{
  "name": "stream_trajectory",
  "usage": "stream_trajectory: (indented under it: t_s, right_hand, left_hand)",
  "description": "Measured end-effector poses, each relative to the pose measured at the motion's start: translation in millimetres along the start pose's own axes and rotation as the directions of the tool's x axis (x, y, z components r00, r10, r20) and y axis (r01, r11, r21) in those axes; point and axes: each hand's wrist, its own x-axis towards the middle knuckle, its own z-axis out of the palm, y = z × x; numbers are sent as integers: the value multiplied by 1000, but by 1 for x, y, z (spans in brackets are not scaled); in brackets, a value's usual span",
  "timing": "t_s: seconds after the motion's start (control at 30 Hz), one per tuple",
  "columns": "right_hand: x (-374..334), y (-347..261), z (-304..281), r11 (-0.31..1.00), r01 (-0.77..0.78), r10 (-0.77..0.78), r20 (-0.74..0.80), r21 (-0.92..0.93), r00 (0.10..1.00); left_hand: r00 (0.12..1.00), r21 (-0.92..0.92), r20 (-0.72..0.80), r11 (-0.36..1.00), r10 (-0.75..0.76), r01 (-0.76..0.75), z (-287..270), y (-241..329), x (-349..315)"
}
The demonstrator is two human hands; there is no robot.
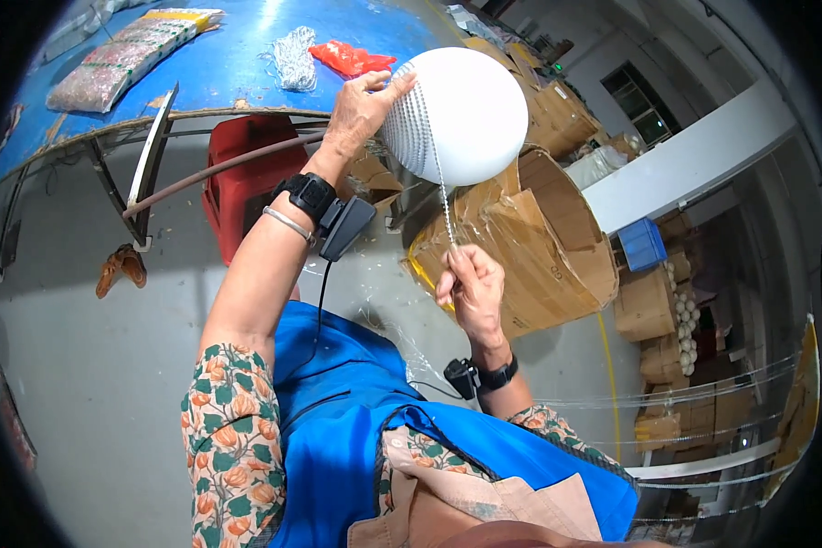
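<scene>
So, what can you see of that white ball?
The white ball is round and smooth, perhaps foam or plastic. Rows of greyish beads cover its left side. The left hand touches its upper left; a taut strand runs from it to the right hand. It appears beside the blue table; its support is unclear.

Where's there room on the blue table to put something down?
The blue table has a bare patch between the wrapped pack and the white strands. It's crowded to the right: the strands and red plastic lie side by side, with the left hand on the white ball beyond.
</scene>
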Motion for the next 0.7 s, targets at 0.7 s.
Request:
stream_trajectory:
  t_s: [0.7]
  right_hand:
    - [22,20,-9,994,29,-36,57,109,998]
  left_hand:
    - [984,202,65,968,-168,152,-9,8,8]
